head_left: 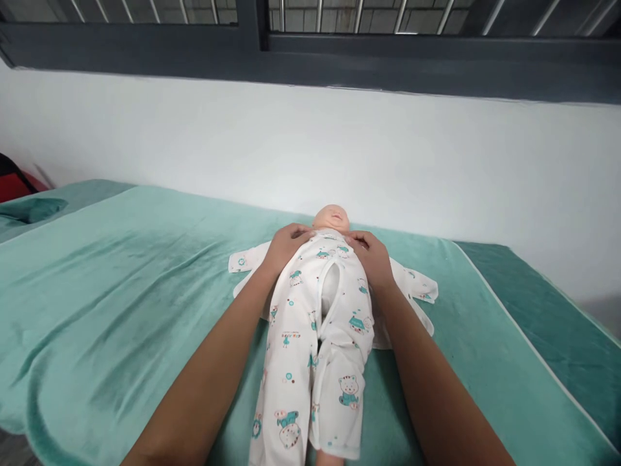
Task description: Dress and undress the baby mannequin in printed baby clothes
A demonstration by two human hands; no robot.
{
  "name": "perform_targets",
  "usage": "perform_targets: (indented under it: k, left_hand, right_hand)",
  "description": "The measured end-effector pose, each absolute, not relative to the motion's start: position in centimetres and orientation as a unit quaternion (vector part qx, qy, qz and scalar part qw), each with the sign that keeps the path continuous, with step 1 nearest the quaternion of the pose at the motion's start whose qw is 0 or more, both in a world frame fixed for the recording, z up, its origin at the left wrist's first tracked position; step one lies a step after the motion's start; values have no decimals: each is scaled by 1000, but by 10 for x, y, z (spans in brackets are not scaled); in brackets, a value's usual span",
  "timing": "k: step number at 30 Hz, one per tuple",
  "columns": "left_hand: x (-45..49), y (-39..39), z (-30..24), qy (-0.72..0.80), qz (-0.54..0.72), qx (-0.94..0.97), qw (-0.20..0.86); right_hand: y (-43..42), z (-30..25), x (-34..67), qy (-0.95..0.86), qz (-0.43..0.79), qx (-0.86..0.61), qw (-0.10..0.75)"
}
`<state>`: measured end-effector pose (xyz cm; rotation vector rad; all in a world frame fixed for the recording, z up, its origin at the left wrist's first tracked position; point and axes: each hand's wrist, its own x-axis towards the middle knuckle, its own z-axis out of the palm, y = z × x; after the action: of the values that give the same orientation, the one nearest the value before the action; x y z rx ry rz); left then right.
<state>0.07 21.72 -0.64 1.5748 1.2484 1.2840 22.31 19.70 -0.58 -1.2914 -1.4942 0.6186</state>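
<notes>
A baby doll (332, 217) lies on its back, its head toward the wall. White split-crotch baby pants (339, 353) with teal and pink cartoon prints cover its legs and reach up over its chest. My left hand (289, 244) is closed at the upper left edge of the pants, near the doll's neck. On the opposite edge my right hand (372, 255) is closed in the same way; the fingertips of both are partly hidden. A matching white baby shirt (414, 285) lies under the doll, sleeves spread to both sides. One bare foot shows below the shorter-looking pant leg.
A teal plush blanket (145, 291) with soft wrinkles covers the bed. Behind it stands a white wall (204, 142) below a dark window frame (310, 61) with metal bars. A red and black item (14, 181) is at the far left.
</notes>
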Motion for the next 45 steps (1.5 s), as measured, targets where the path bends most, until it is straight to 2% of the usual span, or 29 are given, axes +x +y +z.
perform_targets:
  k: [3,7,14,20,22,28,33,36,39,42,45]
  left_hand:
    - [-2,224,0,435,422,666,435]
    - [-5,227,4,430,375,707,419]
    - [8,250,-12,455,461,664,373]
    - [5,244,-24,423,493,671,358]
    - [-3,230,-29,418,479,705,315]
    - [-30,167,-60,461,407,783,100]
    - [-38,101,-76,478,330,813,44]
    - [-38,69,-74,488,317,810,72]
    - [-37,42,-71,522,381,751,134]
    - [-39,16,-71,535,463,672,218]
    - [-44,-18,-72,506,489,632,323]
  right_hand:
    - [208,0,227,-667,322,-504,444]
    - [211,4,235,-727,352,-447,385]
    - [226,-4,220,-675,254,-552,419]
    - [223,-12,218,-648,277,-512,491]
    - [214,-16,222,-671,262,-488,492]
    - [161,-36,230,-675,222,-495,500]
    - [95,-55,231,-690,166,-542,450]
    - [54,-62,234,-691,136,-568,426]
    - [15,-64,237,-679,130,-581,429]
    - [-22,-61,235,-647,177,-584,457]
    - [-52,-53,222,-619,230,-567,492]
